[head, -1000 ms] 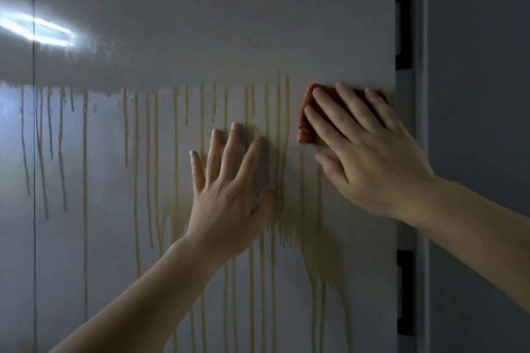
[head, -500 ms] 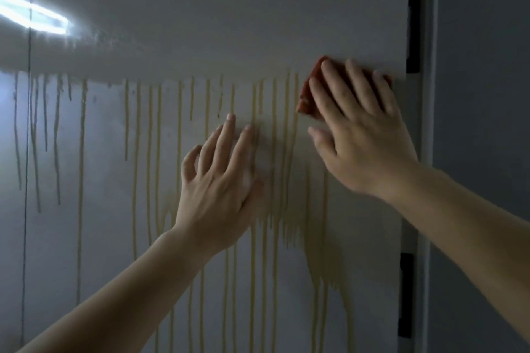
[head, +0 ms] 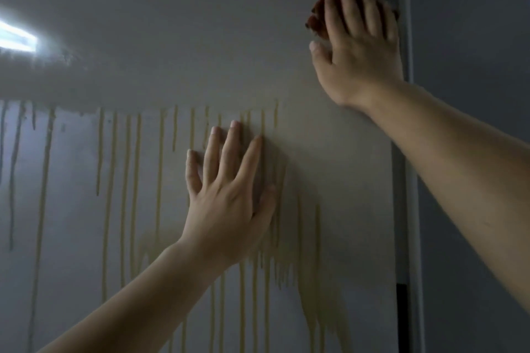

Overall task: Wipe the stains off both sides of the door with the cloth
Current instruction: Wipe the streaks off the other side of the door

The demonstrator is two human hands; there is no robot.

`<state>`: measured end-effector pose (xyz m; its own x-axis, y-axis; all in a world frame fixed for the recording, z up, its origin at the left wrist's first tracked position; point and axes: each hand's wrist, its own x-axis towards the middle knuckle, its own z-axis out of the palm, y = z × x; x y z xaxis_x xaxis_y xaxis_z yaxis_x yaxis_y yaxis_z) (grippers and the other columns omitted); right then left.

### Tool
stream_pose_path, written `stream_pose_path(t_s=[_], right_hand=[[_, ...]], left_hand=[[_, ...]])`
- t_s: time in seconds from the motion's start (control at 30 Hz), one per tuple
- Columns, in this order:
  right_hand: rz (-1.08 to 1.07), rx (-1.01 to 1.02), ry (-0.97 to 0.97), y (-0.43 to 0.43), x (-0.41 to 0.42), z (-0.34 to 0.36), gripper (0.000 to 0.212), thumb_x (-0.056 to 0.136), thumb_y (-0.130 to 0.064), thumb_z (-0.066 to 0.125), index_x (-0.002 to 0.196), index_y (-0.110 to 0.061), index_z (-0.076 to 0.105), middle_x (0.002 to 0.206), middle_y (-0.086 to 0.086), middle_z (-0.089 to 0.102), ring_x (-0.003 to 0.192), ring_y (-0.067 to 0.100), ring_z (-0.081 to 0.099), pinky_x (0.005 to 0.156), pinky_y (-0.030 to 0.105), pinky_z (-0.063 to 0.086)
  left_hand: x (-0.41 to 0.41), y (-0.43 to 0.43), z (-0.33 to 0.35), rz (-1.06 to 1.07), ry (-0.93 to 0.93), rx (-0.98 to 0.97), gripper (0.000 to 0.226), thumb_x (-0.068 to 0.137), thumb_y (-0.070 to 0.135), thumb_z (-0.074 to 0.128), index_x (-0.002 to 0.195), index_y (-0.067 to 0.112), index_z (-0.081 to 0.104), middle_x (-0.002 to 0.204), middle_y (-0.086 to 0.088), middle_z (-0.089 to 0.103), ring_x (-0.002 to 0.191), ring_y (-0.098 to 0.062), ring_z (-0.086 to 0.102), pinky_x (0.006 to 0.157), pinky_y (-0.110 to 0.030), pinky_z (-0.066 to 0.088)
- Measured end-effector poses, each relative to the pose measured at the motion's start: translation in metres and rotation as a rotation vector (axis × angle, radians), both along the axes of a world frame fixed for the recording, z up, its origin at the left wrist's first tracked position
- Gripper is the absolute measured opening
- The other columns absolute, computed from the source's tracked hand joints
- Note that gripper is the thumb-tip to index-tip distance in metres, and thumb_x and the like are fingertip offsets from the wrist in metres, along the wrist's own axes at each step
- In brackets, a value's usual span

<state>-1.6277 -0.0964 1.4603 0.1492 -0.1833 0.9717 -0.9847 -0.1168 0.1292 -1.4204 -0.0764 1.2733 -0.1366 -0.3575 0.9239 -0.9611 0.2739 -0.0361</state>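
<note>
1. The right hand point(head: 358, 46) lies flat with fingers extended. It presses the red cloth point(head: 318, 17) against the door point(head: 200, 37), high up beside its right edge. A flat palm spreads wiping pressure.
2. The left hand point(head: 229, 195) holds nothing. Its fingers are straight and spread on the door among the yellow drip stains point(head: 134, 180), probably bracing the panel against the push.
3. The stains run below the cloth, not yet wiped. The door's other side is hidden.

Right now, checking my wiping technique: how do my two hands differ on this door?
The right hand presses a red-orange cloth near the grey door's edge; the left hand is bare. The right hand sits above the yellow drip stains; the left hand lies on them. Both lie flat.
</note>
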Motion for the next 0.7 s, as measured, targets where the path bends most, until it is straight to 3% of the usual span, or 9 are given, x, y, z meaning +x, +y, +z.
stream_pose_path(t_s=[0.1,0.27,0.33,0.47,0.57,0.7], right_hand=[[0.032,0.013,-0.016,0.003,0.002,-0.026,0.071,0.106,-0.053,0.02,0.165,-0.015,0.008,0.173,0.007,-0.004,0.159,0.031,-0.005,0.127,0.048,-0.006],[0.048,-0.025,0.12,0.011,0.0,-0.178,0.071,0.104,-0.048,0.029,0.163,-0.009,0.019,0.172,0.012,0.008,0.159,0.036,0.003,0.128,0.056,0.005],[0.049,0.0,0.185,0.012,0.0,-0.209,0.069,0.104,-0.046,0.03,0.162,-0.01,0.023,0.172,0.011,0.01,0.159,0.035,0.005,0.127,0.057,0.009],[0.063,-0.002,0.205,0.005,0.011,-0.156,0.069,0.104,-0.048,0.025,0.162,-0.011,0.024,0.172,0.01,0.012,0.158,0.034,0.008,0.128,0.053,0.003],[0.076,-0.03,0.095,-0.001,0.033,-0.099,0.071,0.104,-0.051,0.019,0.164,-0.012,0.018,0.173,0.01,0.006,0.159,0.033,0.002,0.127,0.052,-0.003],[0.047,-0.074,0.231,-0.003,0.055,-0.135,0.07,0.103,-0.047,0.029,0.162,-0.01,0.024,0.172,0.012,0.012,0.158,0.035,0.008,0.127,0.055,0.006]], left_hand=[[-0.002,-0.004,-0.002,0.026,-0.007,-0.011,0.077,0.097,0.061,0.022,0.165,0.032,0.0,0.173,-0.001,-0.013,0.157,-0.024,-0.023,0.125,-0.062,-0.007],[0.0,-0.006,-0.004,0.007,-0.013,-0.042,0.076,0.098,0.06,0.025,0.165,0.032,0.004,0.173,0.0,-0.01,0.158,-0.023,-0.018,0.126,-0.06,-0.004],[0.002,-0.004,-0.004,-0.019,-0.002,-0.053,0.074,0.098,0.057,0.027,0.165,0.029,0.01,0.174,0.0,-0.005,0.159,-0.021,-0.015,0.127,-0.059,-0.001],[0.022,0.003,-0.009,-0.047,-0.032,-0.069,0.073,0.1,0.052,0.03,0.165,0.022,0.014,0.173,-0.006,0.0,0.16,-0.021,-0.008,0.129,-0.05,0.003],[0.044,0.003,-0.017,0.006,0.004,-0.043,0.076,0.096,0.051,0.033,0.164,0.023,0.011,0.173,-0.008,-0.003,0.159,-0.022,-0.014,0.129,-0.053,0.0],[0.066,-0.001,-0.027,0.049,0.023,-0.001,0.075,0.099,0.054,0.028,0.165,0.025,0.007,0.173,-0.007,-0.008,0.158,-0.024,-0.018,0.127,-0.058,-0.001]])
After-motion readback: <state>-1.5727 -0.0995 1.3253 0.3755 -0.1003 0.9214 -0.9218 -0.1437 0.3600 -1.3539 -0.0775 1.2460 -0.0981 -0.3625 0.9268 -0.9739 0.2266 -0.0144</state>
